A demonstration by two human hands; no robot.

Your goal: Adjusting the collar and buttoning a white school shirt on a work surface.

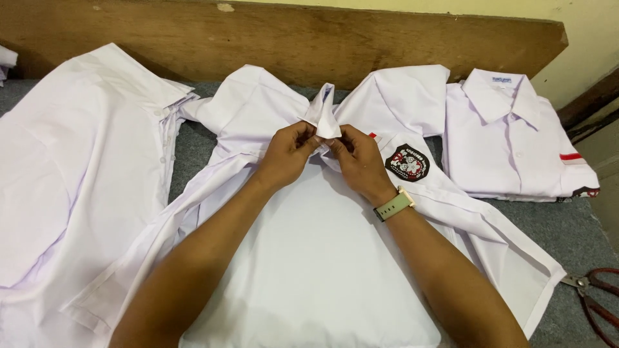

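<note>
A white short-sleeved shirt [322, 258] lies spread on the grey surface in front of me, with a dark round badge [407, 162] on its right sleeve. My left hand [290, 153] and my right hand [358, 158] meet at the shirt's neck. Both pinch the collar [324, 113], which stands up between my fingers. A pale green watch [394, 205] is on my right wrist.
Another white shirt [71, 167] lies loose at the left. A folded white shirt [512, 138] rests at the right. Red-handled scissors [596, 293] lie at the right edge. A wooden board [290, 38] runs along the back of the grey surface [193, 145].
</note>
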